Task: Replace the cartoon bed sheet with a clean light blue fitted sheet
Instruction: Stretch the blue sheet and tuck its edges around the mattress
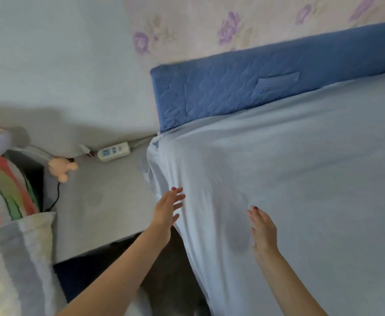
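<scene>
With the light blue fitted sheet [289, 179] already spread over the mattress up to the blue headboard [244, 87], I keep both hands flat and grasping nothing: my left hand [167, 207] at the sheet's left edge, my right hand [263, 231] near it on top. It looks light, soft and stretchy, so I'd grip the bunched far-left corner hem.

Light blue fitted sheet [289, 179] covers bed, wrinkled at corner. Left hand [167, 207] flat at sheet edge; right hand [263, 231] flat on top, fingers straight.
</scene>
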